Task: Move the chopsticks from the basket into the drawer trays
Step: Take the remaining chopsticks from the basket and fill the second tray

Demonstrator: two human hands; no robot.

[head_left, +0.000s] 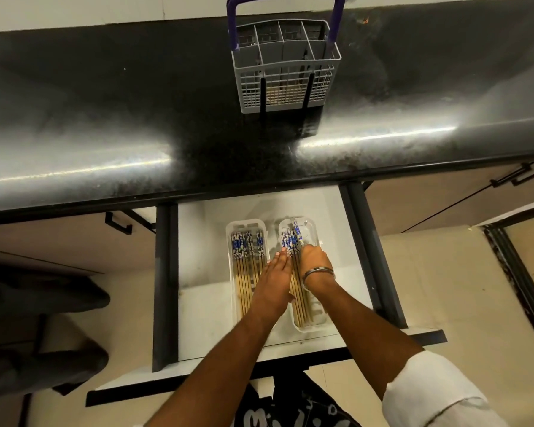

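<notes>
The drawer (204, 272) is pulled out under the dark tabletop (136, 118), and both hands are down inside it, close together over the two clear trays. The left tray (232, 229) holds a neat row of chopsticks (247, 260), blue-patterned ends pointing toward the tabletop edge. The right tray (313, 326) holds another bunch (299, 291), lying lengthwise but a little fanned at the patterned end.

The left hand (273, 285) lies with fingers straight, resting between the trays and against the bunch in the right tray. The right hand (315, 260), a metal bangle (318, 271) at its wrist, has its fingers curled down onto the same bunch; I cannot tell whether it really grips them.

Bare drawer floor lies to the left of the trays and behind them, up to the tabletop's overhanging edge. On the right, the tray sits near the drawer's dark side rail (373, 257).

The grey basket (285, 84) with the purple handle (285, 13) stands well back on the tabletop, with open surface on every side; a few sticks show through its front mesh.
</notes>
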